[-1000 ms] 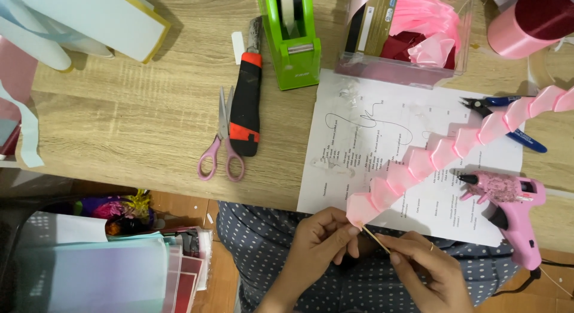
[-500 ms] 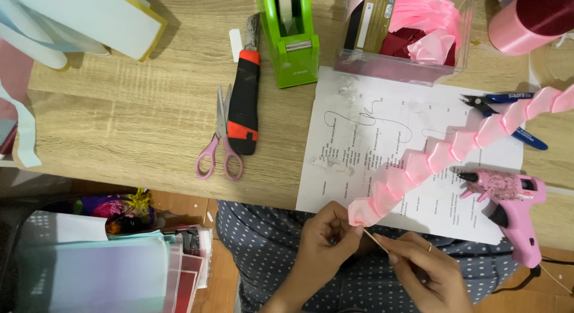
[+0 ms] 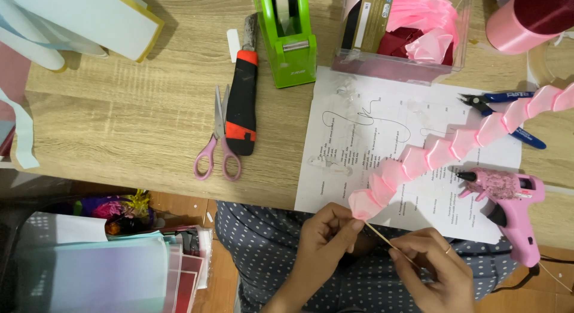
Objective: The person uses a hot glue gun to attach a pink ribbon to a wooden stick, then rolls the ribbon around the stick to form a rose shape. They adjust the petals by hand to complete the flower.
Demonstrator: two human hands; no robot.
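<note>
Pink folded ribbon (image 3: pixel 445 148) slightly lower

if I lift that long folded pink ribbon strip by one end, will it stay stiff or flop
Probably flop: the pink ribbon strip looks like thin satin, folded in loose segments that curve across the printed sheet. It seems very light. The end the left hand pinches on the thin stick may hold firmer.

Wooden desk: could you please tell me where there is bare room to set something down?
The widest bare patch of the wooden desk lies left of the pink-handled scissors, below the pale blue card sheets. The right side is crowded: printed paper sheet, pink folded ribbon, pink glue gun.
</note>
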